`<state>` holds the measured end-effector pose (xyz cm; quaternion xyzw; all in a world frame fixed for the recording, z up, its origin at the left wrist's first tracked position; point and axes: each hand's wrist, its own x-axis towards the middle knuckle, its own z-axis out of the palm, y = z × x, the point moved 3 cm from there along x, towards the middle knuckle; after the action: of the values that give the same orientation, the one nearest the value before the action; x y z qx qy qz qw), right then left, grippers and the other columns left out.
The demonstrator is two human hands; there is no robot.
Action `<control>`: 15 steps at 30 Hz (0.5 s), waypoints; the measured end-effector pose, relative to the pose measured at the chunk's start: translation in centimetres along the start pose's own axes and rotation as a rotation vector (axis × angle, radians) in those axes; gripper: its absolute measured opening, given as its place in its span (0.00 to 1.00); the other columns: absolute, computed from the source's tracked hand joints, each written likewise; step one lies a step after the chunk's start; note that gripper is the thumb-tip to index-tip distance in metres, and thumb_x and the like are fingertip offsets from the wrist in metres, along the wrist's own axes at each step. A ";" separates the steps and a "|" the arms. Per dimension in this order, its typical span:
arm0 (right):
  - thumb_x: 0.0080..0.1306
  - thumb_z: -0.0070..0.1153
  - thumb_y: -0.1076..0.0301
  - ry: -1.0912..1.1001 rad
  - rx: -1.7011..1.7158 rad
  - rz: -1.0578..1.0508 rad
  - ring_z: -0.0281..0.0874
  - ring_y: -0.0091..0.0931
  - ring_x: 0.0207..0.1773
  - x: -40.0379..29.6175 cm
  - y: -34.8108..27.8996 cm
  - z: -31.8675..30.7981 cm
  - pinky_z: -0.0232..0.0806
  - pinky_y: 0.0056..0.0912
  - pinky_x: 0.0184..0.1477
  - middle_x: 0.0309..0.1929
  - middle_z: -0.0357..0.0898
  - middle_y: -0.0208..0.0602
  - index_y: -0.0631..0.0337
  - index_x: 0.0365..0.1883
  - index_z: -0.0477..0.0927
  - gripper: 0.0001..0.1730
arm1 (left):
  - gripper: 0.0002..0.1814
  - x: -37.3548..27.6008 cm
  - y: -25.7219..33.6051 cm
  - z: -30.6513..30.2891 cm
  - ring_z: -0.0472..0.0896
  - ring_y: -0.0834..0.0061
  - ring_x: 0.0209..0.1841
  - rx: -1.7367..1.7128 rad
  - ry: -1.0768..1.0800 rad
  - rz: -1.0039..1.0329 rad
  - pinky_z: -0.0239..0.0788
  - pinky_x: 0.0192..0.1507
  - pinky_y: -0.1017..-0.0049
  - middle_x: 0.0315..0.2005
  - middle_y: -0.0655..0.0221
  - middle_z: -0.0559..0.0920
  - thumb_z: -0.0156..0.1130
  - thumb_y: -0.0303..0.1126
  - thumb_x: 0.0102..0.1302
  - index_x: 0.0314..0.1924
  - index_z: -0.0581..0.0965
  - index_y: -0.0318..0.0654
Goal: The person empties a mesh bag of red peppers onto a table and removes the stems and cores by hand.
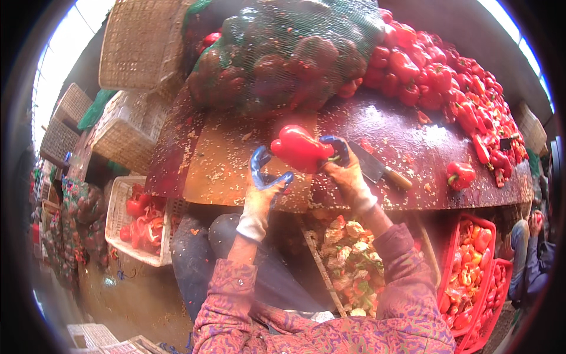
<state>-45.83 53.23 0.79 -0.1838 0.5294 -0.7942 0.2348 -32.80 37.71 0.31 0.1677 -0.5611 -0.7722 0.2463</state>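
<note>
A whole red bell pepper (300,149) is held over the seed-strewn table, its stem end toward my right hand (342,161), which grips it. Close to the pepper's other end is my left hand (265,179), fingers and thumb spread apart with nothing between them. Both hands wear orange-and-white gloves with blue coated fingertips. A cleaver (373,166) with a wooden handle lies flat on the table just right of my right hand. Beneath the pepper is an orange-brown board (221,163) scattered with pale seeds.
A green mesh sack (287,62) of peppers stands at the table's back, beside a heap of red peppers (424,71). One pepper (460,175) lies apart. Below are a white basket (114,221), a trough of cores (349,261) and red crates (451,248). Another person's hand (536,223) shows far right.
</note>
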 end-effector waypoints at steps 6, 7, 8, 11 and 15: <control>0.65 0.62 0.71 -0.397 -0.102 0.079 0.70 0.21 0.60 -1.3 2.6 3.0 0.66 0.31 0.61 0.58 0.75 0.31 0.57 0.66 0.67 0.31 | 0.30 2.2 1.3 -3.5 0.80 0.74 0.47 0.466 0.033 0.067 0.76 0.48 0.74 0.44 0.66 0.82 0.70 0.15 0.53 0.57 0.72 0.38; 0.65 0.63 0.69 -0.455 -0.163 0.096 0.71 0.21 0.60 -1.0 2.0 3.0 0.66 0.31 0.61 0.57 0.76 0.32 0.57 0.67 0.66 0.33 | 0.30 2.2 1.3 -3.9 0.80 0.74 0.46 0.576 0.008 0.098 0.76 0.48 0.73 0.44 0.66 0.82 0.70 0.15 0.52 0.56 0.73 0.37; 0.65 0.65 0.64 -0.395 -0.350 -0.098 0.67 0.28 0.67 0.5 2.6 2.3 0.62 0.37 0.67 0.64 0.71 0.40 0.61 0.69 0.62 0.38 | 0.30 1.8 0.9 -4.1 0.81 0.73 0.47 0.505 0.064 0.112 0.76 0.49 0.73 0.45 0.63 0.81 0.72 0.17 0.50 0.55 0.73 0.36; 0.64 0.64 0.61 -0.371 -0.517 -0.304 0.71 0.32 0.64 2.1 0.7 4.8 0.64 0.38 0.65 0.61 0.73 0.42 0.59 0.72 0.60 0.41 | 0.32 1.1 1.1 -4.2 0.81 0.70 0.47 0.664 -0.005 0.210 0.76 0.50 0.71 0.45 0.63 0.81 0.74 0.20 0.49 0.56 0.72 0.35; 0.62 0.63 0.59 -0.464 -0.445 0.059 0.78 0.31 0.50 1.8 0.5 8.2 0.71 0.37 0.54 0.48 0.80 0.40 0.58 0.60 0.73 0.29 | 0.33 0.5 0.9 -4.4 0.81 0.66 0.48 0.807 -0.134 0.425 0.76 0.50 0.69 0.43 0.63 0.79 0.75 0.22 0.48 0.56 0.73 0.36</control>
<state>-42.80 45.86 3.46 -0.3913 0.6277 -0.5886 0.3263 -30.71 33.71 -0.17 0.0812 -0.8536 -0.4336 0.2772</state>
